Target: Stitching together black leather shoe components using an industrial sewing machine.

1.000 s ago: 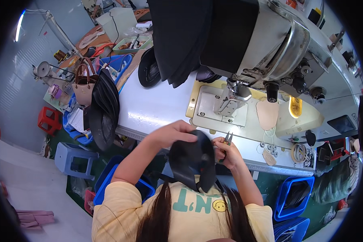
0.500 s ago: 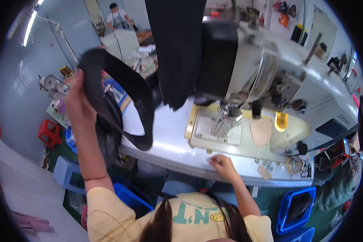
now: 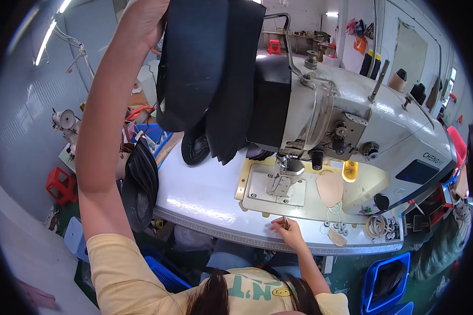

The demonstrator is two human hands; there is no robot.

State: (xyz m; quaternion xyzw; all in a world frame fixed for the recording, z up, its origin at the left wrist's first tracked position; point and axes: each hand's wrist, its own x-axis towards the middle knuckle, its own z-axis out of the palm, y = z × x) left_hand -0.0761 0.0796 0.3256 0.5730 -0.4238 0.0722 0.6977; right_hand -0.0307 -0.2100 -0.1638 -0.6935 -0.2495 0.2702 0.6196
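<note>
My left hand (image 3: 151, 21) is raised high at the top of the picture, gripping a large black curved leather piece (image 3: 192, 68). That piece hangs next to other black pieces (image 3: 236, 89) draped over the head of a white industrial sewing machine (image 3: 352, 126). My right hand (image 3: 286, 230) rests on the front edge of the white sewing table (image 3: 205, 197), fingers closed on a small metal tool (image 3: 285, 222), perhaps snips. The needle plate (image 3: 278, 186) lies just beyond that hand.
A stack of black pieces (image 3: 141, 184) hangs off the table's left end. A tan leather cutout (image 3: 329, 188) and small rings (image 3: 337, 228) lie by the machine. Blue bins (image 3: 386, 281) stand below right, red stools (image 3: 60, 185) at left.
My left hand has lifted the black piece from my lap up and over to the machine's top. My right hand let go of it and settled on the table edge.
</note>
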